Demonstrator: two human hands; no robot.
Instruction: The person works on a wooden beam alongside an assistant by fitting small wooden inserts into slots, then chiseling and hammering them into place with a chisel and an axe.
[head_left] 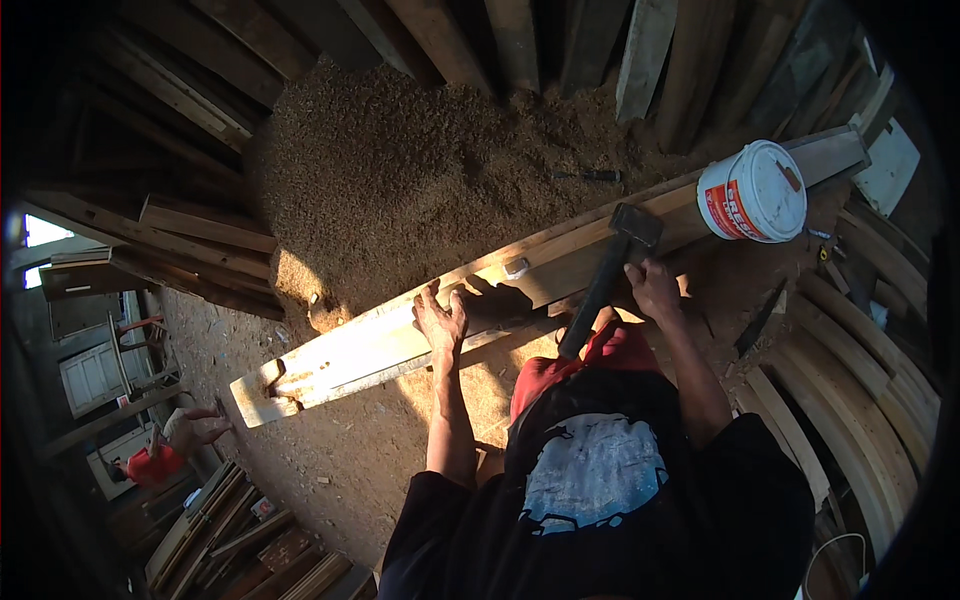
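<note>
My left hand (441,322) rests on the long pale board (365,358), fingers open and slightly bent across its sunlit face. My right hand (657,290) is just beside the handle of the black hammer (596,300), its fingers half curled; I cannot tell whether they grip it or only touch it. The hammer's head shows over the board, and the handle slants down toward my red shorts (612,357). Between my left hand and the hammer head, a small block (516,268) sits on the board. The board runs slantwise in front of me — notched at its left end — and farther right a white lidded bucket (755,193) stands on it. Beyond lies a heap of wood shavings (400,165), with a dark slim tool (592,175) on it.
</note>
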